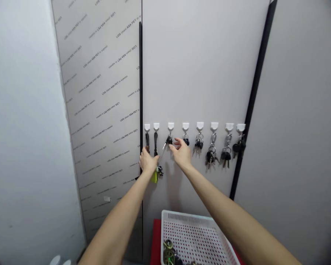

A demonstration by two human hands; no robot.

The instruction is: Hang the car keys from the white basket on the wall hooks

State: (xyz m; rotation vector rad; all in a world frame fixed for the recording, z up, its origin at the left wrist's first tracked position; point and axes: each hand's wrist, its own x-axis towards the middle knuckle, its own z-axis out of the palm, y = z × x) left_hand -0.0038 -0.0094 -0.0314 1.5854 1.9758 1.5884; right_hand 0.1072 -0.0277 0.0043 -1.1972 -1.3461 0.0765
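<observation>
Near the left end of the hook row, my left hand (148,161) lies over the lower part of a braided key strap (147,138), thumb spread toward a black key strap (156,142). Its fingertips are partly hidden, and no firm grip shows. Beneath that hand, a yellow-green tag (154,177) and a small dark trinket (160,170) show. My right hand (182,152) is open, thumb and fingers apart, just right of a small bunch of keys (169,140) on the third hook. Its fingertips partly cover another dark key set (186,140).
White hooks (200,126) run across the pale panel (204,66), with more key bunches (211,156) hanging to the right. Below stands a white perforated basket (187,214) on something red (156,235), holding dark and greenish items (169,254). Printed film covers the left panel (99,92).
</observation>
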